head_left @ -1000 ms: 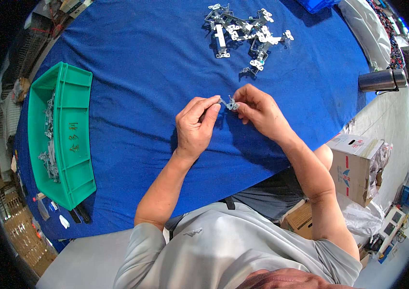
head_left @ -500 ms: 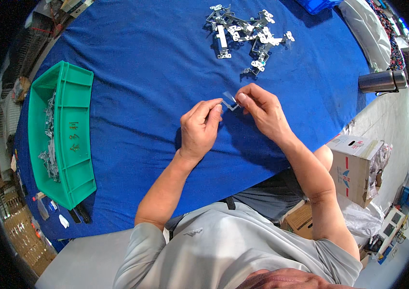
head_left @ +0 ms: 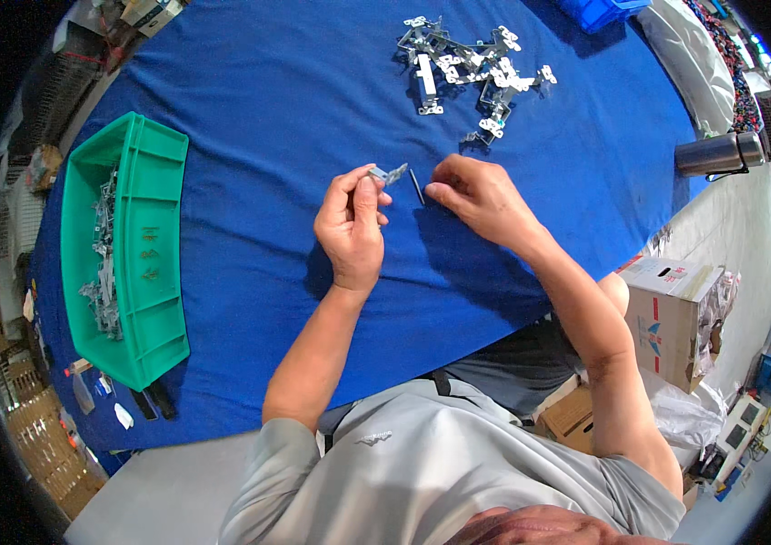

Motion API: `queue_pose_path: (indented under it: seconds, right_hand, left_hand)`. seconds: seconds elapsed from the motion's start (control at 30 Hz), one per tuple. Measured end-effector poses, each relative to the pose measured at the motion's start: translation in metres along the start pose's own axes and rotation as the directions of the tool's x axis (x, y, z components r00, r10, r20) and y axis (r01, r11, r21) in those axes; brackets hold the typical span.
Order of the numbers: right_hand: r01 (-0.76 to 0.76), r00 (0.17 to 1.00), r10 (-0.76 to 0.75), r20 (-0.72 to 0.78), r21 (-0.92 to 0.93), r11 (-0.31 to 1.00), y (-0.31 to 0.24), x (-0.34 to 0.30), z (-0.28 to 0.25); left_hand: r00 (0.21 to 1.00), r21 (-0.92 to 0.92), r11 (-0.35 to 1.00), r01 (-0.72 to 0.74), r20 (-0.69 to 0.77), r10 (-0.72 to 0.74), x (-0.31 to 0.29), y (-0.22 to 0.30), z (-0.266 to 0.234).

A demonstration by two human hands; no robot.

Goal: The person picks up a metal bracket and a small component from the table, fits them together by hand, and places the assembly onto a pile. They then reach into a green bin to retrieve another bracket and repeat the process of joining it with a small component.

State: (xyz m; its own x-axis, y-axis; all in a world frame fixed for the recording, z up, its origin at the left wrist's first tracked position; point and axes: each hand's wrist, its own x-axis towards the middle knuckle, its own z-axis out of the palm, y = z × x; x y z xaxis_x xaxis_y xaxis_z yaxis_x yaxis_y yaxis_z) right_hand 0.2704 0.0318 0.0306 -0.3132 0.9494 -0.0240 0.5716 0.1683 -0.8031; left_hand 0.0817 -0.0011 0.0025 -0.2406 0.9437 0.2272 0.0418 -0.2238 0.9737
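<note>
Between the thumb and fingers of my left hand (head_left: 354, 227) is a small bent metal bracket (head_left: 389, 174), raised over the blue cloth. My right hand (head_left: 487, 202) is just to its right, fingers curled and thumb close to the index finger. A thin dark strip (head_left: 416, 186) stands slanted right by those fingertips, in the gap between the hands. Whether the right fingers touch it, I cannot tell. Beyond my hands lies a loose heap of metal brackets (head_left: 497, 80), some with pale plates on them.
A green plastic bin (head_left: 156, 272) with several metal parts sits at the left. Toward the far right edge are a blue container (head_left: 599, 13) and a steel flask (head_left: 720, 154). A cardboard box (head_left: 667, 313) stands on the floor at the right.
My hands have drawn apart, the left one moving left with the bracket and tilting it. The dark strip now shows between them. The green bin looks slightly shifted right in view.
</note>
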Motion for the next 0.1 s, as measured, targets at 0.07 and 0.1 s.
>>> queue_pose_path:
  seconds: [0.07, 0.1]
  right_hand:
    - [0.064, 0.998, -0.058, 0.032, -0.236, 0.970, -0.009, 0.010, 0.008]
    - [0.031, 0.994, 0.006, 0.106, -0.349, 0.937, -0.015, 0.015, 0.006]
  left_hand:
    - [0.990, -0.174, 0.976, 0.134, -0.023, -0.140, -0.001, -0.001, 0.000]
    - [0.992, -0.153, 0.980, 0.129, 0.007, -0.129, 0.000, -0.001, 0.000]
